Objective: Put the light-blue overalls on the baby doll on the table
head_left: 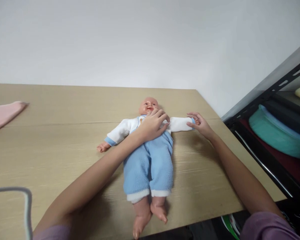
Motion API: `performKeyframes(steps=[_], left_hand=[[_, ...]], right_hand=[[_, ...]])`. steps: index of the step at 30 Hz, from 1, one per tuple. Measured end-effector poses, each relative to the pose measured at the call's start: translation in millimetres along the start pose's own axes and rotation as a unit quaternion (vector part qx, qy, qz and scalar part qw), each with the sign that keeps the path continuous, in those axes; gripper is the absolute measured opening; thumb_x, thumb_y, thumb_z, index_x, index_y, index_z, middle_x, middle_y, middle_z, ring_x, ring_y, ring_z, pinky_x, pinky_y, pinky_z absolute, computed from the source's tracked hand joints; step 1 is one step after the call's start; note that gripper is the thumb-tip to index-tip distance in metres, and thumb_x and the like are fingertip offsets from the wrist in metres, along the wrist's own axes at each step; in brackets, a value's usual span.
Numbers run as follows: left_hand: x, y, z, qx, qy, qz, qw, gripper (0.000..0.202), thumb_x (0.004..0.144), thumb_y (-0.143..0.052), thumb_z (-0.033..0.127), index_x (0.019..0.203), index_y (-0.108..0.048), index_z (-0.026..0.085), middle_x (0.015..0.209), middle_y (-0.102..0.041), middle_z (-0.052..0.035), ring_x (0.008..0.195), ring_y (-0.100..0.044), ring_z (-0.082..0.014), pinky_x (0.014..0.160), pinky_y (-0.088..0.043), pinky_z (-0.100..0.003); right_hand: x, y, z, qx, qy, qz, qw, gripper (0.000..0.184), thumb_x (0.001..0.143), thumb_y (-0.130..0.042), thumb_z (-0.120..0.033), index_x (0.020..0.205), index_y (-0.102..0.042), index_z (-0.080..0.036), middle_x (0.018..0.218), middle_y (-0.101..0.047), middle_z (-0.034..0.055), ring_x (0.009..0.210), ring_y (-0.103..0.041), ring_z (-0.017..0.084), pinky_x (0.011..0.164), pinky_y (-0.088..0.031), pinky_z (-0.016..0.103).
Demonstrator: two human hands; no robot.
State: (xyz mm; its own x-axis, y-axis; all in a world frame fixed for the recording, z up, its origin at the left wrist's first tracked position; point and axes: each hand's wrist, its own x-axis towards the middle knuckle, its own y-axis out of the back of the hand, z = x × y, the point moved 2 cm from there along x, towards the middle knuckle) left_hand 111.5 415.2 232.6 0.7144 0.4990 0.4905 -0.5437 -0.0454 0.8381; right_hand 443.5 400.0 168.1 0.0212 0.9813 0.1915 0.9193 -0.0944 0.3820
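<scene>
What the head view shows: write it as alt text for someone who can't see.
A baby doll in a blue-and-white outfit lies face up on a wood-grain table, a person's left hand on its chest and right hand at the cuff of one outstretched arm.

Doll on its back on table, head toward the wall, feet near the close edge. White top, blue cuffs on sleeves; blue pants, white hems; bare feet. Left hand lies across doll's chest, forearm slanting over its side; exact grip unclear. Right hand holds the end of the outstretched doll arm at right of view, thumb and fingers around the cuff. Other doll arm angled down, resting on table. Person's sleeves purple. Pink cloth far left on table. Bent pale tube lower left. Black rack at right, teal item on it.
</scene>
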Motion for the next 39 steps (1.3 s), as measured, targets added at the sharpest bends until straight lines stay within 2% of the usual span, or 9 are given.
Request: performKeyframes(steps=[5,10,13,17,22,25,28,34,39], left_hand=[[-5.6,6.5,0.3,0.02,-0.06,-0.103,0.993,0.035,0.113,-0.053,0.048,0.114,-0.073,0.02,0.123,-0.074,-0.0151,0.121,-0.061,-0.0364,0.112,-0.044,-0.053],[-6.6,-7.0,3.9,-0.038,-0.023,-0.116,0.992,0.024,0.11,-0.058,0.043,0.11,-0.071,0.023,0.117,-0.078,-0.0124,0.119,-0.063,-0.0361,0.112,-0.045,-0.054],[-3.9,-14.0,2.0,-0.083,0.039,-0.099,0.991,0.022,0.112,-0.056,0.042,0.108,-0.067,0.024,0.108,-0.077,-0.0108,0.113,-0.067,-0.0345,0.107,-0.048,-0.053],[-2.6,-15.7,-2.3,-0.167,0.078,-0.066,0.981,0.021,0.11,-0.057,0.043,0.106,-0.064,0.023,0.101,-0.076,-0.0084,0.097,-0.07,-0.0289,0.092,-0.053,-0.044],[-4.3,-13.8,-6.0,-0.235,0.097,-0.048,0.966,0.022,0.106,-0.06,0.045,0.108,-0.065,0.023,0.086,-0.067,-0.0021,0.079,-0.066,-0.0236,0.073,-0.048,-0.037],[-5.7,-14.5,-6.9,-0.241,0.103,-0.044,0.964,0.02,0.106,-0.059,0.041,0.111,-0.064,0.022,0.084,-0.067,-0.0018,0.077,-0.065,-0.0232,0.074,-0.049,-0.037],[-7.0,-14.6,-4.5,-0.189,0.076,-0.047,0.978,0.02,0.104,-0.061,0.037,0.116,-0.064,0.022,0.092,-0.071,-0.0045,0.085,-0.067,-0.0257,0.083,-0.052,-0.04],[-3.1,-10.3,11.7,-0.023,0.019,-0.03,0.999,0.036,0.099,-0.074,0.04,0.127,-0.065,0.019,0.134,-0.065,-0.0194,0.124,-0.059,-0.0387,0.113,-0.048,-0.055],[17.5,-16.8,33.1,0.017,0.001,-0.082,0.997,0.051,0.102,-0.077,0.049,0.137,-0.06,0.017,0.144,-0.064,-0.0214,0.132,-0.057,-0.0404,0.116,-0.047,-0.053]], right_hand=[[-3.8,-11.6,-3.8,-0.139,0.066,-0.045,0.987,0.054,0.098,-0.071,-0.064,0.135,-0.07,-0.024,0.142,-0.077,0.0161,0.13,-0.072,0.037,0.113,-0.058,0.056],[-20.2,-28.5,-41.2,-0.322,0.183,0.034,0.928,0.04,0.1,-0.065,-0.047,0.132,-0.075,-0.024,0.143,-0.074,0.0165,0.137,-0.062,0.042,0.128,-0.036,0.067],[-35.7,-57.4,-61.6,-0.259,0.218,-0.056,0.939,0.028,0.105,-0.061,-0.046,0.117,-0.078,-0.028,0.131,-0.076,0.012,0.127,-0.066,0.038,0.121,-0.043,0.061],[-45.8,-92.5,-64.1,-0.072,0.121,-0.133,0.981,0.042,0.111,-0.048,-0.064,0.099,-0.069,-0.03,0.099,-0.069,0.0063,0.1,-0.065,0.031,0.1,-0.055,0.049],[-43.8,-99.7,-53.2,-0.001,0.043,-0.133,0.99,0.053,0.102,-0.058,-0.081,0.091,-0.059,-0.029,0.086,-0.055,-0.0003,0.084,-0.056,0.024,0.086,-0.053,0.039],[-49.1,-105.9,-54.0,-0.059,0.07,-0.108,0.99,0.045,0.108,-0.056,-0.071,0.097,-0.062,-0.028,0.082,-0.057,-0.0005,0.077,-0.055,0.023,0.079,-0.051,0.038],[-56.5,-113.6,-56.9,-0.144,0.118,-0.033,0.982,0.03,0.113,-0.054,-0.055,0.106,-0.064,-0.027,0.094,-0.068,0.0052,0.089,-0.064,0.027,0.089,-0.054,0.044],[-54.3,-76.0,-44.2,-0.31,0.185,0.112,0.926,0.032,0.107,-0.06,-0.046,0.129,-0.064,-0.022,0.129,-0.07,0.0194,0.125,-0.064,0.041,0.114,-0.047,0.06],[-49.7,-35.0,-22.3,-0.369,0.19,0.022,0.909,0.064,0.098,-0.073,-0.052,0.152,-0.057,-0.021,0.149,-0.068,0.0212,0.137,-0.061,0.044,0.12,-0.045,0.061]])
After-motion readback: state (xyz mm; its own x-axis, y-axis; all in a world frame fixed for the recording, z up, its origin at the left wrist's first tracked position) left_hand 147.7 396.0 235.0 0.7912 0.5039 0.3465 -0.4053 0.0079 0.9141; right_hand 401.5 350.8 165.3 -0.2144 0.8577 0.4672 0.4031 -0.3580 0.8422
